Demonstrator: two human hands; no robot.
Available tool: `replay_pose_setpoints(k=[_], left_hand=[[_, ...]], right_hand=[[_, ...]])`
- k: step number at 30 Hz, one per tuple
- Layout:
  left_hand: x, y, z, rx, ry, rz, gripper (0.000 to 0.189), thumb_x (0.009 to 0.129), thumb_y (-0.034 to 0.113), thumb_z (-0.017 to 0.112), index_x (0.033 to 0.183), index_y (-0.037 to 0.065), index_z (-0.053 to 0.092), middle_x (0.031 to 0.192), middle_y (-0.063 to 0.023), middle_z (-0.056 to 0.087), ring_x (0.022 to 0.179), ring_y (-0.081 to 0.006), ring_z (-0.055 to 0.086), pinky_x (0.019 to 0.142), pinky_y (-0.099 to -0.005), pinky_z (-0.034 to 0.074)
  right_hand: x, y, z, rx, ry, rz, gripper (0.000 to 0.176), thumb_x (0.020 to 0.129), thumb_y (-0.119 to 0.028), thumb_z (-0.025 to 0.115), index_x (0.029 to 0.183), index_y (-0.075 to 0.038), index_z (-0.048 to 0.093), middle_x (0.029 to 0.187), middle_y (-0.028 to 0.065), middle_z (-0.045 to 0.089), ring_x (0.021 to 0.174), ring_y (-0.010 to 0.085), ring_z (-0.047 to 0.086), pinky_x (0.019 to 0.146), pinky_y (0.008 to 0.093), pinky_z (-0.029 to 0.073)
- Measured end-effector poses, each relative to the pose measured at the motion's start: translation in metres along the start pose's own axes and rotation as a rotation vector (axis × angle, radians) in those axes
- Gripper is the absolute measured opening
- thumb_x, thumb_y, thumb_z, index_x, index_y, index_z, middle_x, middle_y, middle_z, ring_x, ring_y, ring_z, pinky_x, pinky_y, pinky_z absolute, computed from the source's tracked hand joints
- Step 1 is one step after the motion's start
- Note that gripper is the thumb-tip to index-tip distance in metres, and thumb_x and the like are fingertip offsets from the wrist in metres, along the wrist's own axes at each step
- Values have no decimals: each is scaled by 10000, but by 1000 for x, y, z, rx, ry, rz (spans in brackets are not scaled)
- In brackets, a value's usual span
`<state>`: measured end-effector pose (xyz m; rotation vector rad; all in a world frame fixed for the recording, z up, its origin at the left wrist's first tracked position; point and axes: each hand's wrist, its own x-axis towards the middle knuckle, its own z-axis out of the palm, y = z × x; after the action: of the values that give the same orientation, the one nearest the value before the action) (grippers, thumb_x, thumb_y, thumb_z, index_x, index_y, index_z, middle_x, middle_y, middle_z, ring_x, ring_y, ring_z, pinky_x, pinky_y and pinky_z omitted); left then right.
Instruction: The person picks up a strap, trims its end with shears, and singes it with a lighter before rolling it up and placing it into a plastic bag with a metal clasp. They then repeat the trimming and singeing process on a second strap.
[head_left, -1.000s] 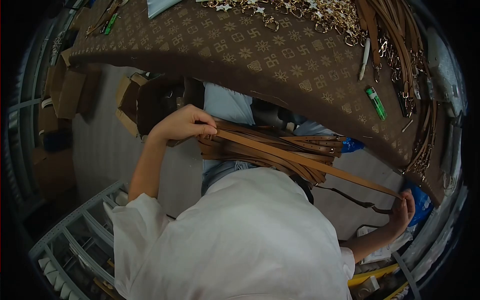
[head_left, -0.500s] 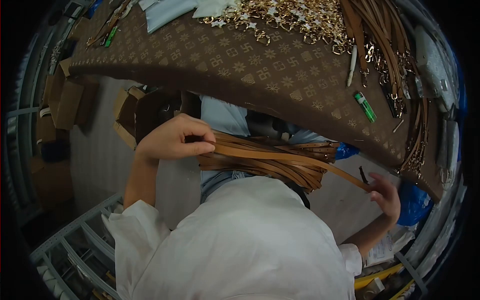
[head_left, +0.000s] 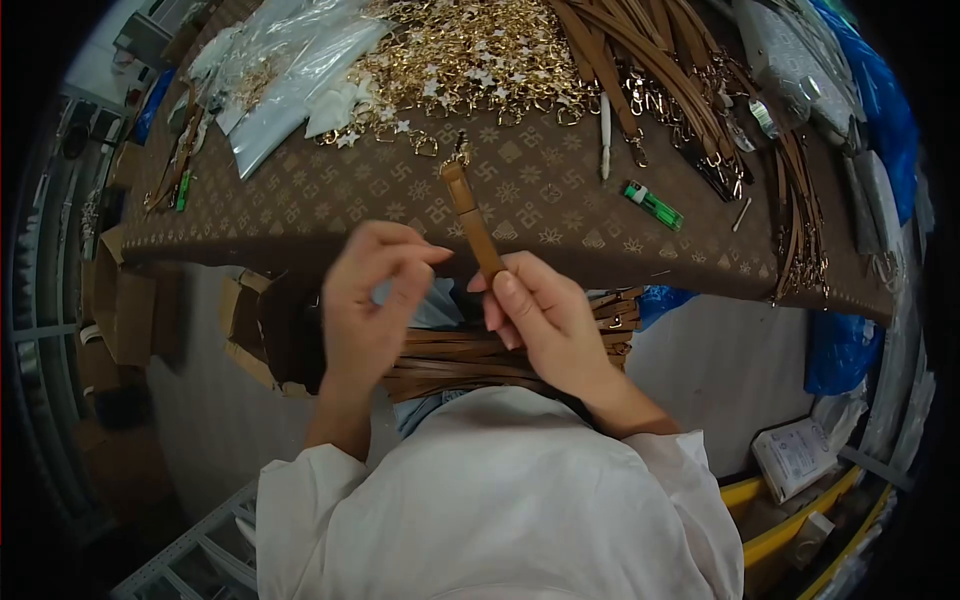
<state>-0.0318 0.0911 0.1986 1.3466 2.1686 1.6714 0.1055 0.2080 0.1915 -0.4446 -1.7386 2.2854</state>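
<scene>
My right hand [head_left: 548, 325] pinches a tan leather strap [head_left: 474, 222] between thumb and fingers. The strap's end points up over the table edge, with a small metal clasp [head_left: 457, 157] at its tip. Just left of it is my left hand [head_left: 372, 300], slightly blurred, its index finger and thumb apart and nothing visible between them. Across my lap lies a bundle of similar brown leather straps [head_left: 460, 358], partly covered by my right hand and forearm.
A patterned brown cloth [head_left: 330, 205] covers the table. On it are a heap of gold clasps with star charms [head_left: 480, 65], plastic bags [head_left: 300, 85], hanging straps [head_left: 680, 80], a white pen [head_left: 605, 135] and a green lighter [head_left: 653, 205]. Cardboard boxes [head_left: 135, 300] stand at left.
My right hand has come in from the far right to the middle, raising the strap's clasp end. My left hand has let go of the strap and moved right. The view has shifted up over the table.
</scene>
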Motion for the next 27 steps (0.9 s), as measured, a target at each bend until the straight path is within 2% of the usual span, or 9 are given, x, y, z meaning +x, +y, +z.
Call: replay_pose_setpoints(k=[3,5,7,9,12,15,20,22,27], left_hand=[[-13,17,36,-256,-174,-173,106,883,59,537,903,-6,619,972,-102,566,869,-187,562,738,-290,453],[-17,9,47,-677,36,-425,203,954,139,428,923,11,583,884,-87,566,768,-173,560,709,-277,456],[-11,7,43,-936,74,-501,252,973,188,375,909,31,561,804,-64,540,675,-144,522,647,-263,443],[-4,5,31,-1225,100,-613,351,997,300,285,847,81,514,553,7,391,451,-66,333,444,-222,320],[-5,-11,17,-1344,-18,-594,368,997,306,290,827,79,524,474,34,311,401,-57,241,392,-223,225],[-12,-21,12,-1301,-81,-592,401,996,318,289,776,77,522,437,41,274,379,-61,200,382,-227,191],[-17,-15,18,-1171,-99,-702,387,996,274,289,826,46,552,465,39,286,403,-51,210,399,-225,201],[-13,3,20,-871,-160,-777,328,991,199,303,1011,7,568,543,35,336,461,-44,268,438,-211,243],[-16,25,17,-757,-307,-675,338,982,133,306,1241,-23,459,675,12,414,575,-54,337,542,-190,317]], right_hand=[[-3,6,5,-181,52,-152,204,969,-149,406,997,9,532,742,30,529,627,73,514,553,194,414],[-2,11,-3,-212,35,-161,161,932,-104,468,957,28,557,817,74,555,711,135,563,620,227,444],[6,10,-26,-536,145,-441,113,882,-64,535,892,36,588,892,109,574,776,196,581,669,264,464],[11,0,-61,-775,401,-500,72,837,-37,587,866,26,608,919,118,589,799,223,584,690,277,469],[14,-8,-117,-961,748,-454,81,783,-16,631,862,-13,615,905,126,581,814,284,579,694,346,472],[11,-10,-178,-1278,893,-324,118,788,-75,641,889,-19,618,913,121,587,883,307,547,772,389,444],[15,-3,-229,-1617,931,-416,123,788,-103,642,883,-26,623,892,123,580,867,320,543,781,402,435],[18,-2,-229,-1681,867,-365,97,800,-101,620,864,-28,619,872,132,575,857,326,543,766,409,436],[9,-4,-227,-1841,830,-343,110,884,-90,519,851,-14,593,800,118,571,746,273,566,630,376,463]])
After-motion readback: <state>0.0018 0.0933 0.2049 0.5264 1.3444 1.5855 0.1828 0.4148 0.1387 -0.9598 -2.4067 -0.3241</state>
